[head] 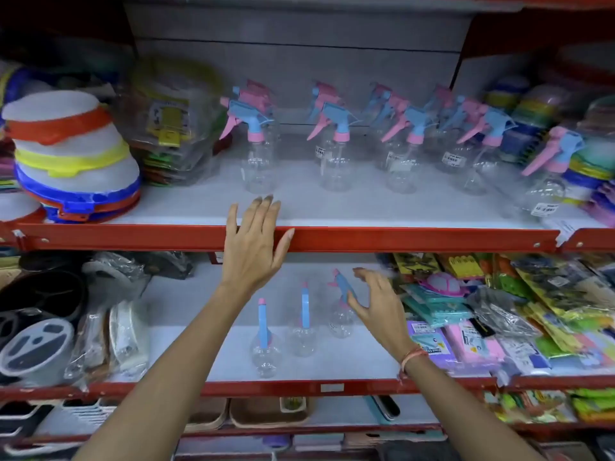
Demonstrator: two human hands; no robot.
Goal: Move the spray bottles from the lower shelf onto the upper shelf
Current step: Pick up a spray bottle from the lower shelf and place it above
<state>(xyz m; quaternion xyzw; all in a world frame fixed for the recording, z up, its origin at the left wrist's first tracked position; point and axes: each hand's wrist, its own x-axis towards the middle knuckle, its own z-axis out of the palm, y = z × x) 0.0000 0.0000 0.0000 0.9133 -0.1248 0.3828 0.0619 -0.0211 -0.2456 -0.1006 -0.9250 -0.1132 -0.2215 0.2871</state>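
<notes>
Three spray bottles [266, 347] stand in a row on the lower shelf [332, 361] while many more line the upper shelf [332, 207], the left hand [254, 241] spread empty over that shelf's red edge and the right hand [377, 302], fingers apart, cupping the rightmost lower bottle's nozzle.

Clear glossy plastic spray bottles [336, 168]

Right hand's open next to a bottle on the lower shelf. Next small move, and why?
Probably close the right hand around the rightmost spray bottle. Its fingers are spread beside the blue trigger head, not yet gripping. Three bottles are on the lower shelf; the left hand is open and empty at the upper shelf edge.
</notes>
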